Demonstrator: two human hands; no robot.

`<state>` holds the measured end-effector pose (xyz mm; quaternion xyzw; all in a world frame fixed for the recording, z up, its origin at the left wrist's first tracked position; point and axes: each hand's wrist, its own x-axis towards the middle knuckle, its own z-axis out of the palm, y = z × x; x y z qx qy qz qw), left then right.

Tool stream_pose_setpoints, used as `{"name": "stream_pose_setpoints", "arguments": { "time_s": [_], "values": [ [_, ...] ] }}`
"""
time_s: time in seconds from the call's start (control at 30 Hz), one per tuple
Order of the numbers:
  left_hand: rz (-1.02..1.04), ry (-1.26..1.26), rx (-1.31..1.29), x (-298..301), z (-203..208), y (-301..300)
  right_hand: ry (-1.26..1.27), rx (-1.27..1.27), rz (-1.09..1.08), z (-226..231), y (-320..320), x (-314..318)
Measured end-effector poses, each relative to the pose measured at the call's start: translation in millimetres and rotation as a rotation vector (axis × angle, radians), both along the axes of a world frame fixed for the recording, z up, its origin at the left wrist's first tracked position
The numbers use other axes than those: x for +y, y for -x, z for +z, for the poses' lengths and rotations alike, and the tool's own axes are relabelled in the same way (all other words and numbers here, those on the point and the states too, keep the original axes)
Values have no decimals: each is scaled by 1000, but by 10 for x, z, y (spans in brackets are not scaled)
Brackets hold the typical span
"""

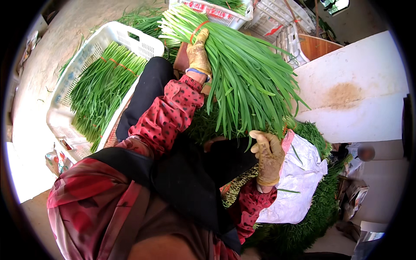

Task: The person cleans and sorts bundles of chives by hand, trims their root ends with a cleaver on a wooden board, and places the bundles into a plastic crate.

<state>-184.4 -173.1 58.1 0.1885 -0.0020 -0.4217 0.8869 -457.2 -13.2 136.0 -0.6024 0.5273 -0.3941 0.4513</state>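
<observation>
My left hand [199, 54], in a stained yellow work glove, grips a large bundle of garlic chives [242, 65] near its pale stem ends, by a red band. The long green leaves fan out to the right and droop over my lap. Below the leaf tips is my right hand [268, 158], gloved too, its fingers half curled and apart, with no bundle in it. A white sheet [294, 177] lies beside it over a heap of loose chives [318, 212].
A white plastic crate [58, 115] on the left holds banded chives [106, 86]. Another white crate [247, 13] stands at the far side, near more stacked crates [284, 21]. A white board [355, 89] is at the right. Loose chives [141, 21] lie behind the left crate.
</observation>
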Motion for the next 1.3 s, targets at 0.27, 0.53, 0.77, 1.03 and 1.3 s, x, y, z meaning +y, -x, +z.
{"name": "stream_pose_setpoints", "arguments": {
  "time_s": [0.27,0.53,0.77,1.03,1.3],
  "values": [
    [-10,34,-60,39,112,45,118,98,266,-444,-598,-93],
    [2,26,-254,267,292,112,320,-224,1085,269,-486,327],
    [-252,139,-521,604,344,304,838,829,308,-68,-782,-272],
    [-523,101,-839,1074,14,412,505,196,19,44,-374,-475],
    [-834,244,-1031,1121,27,269,129,-448,162,-436,-797,-393]
  ]
}}
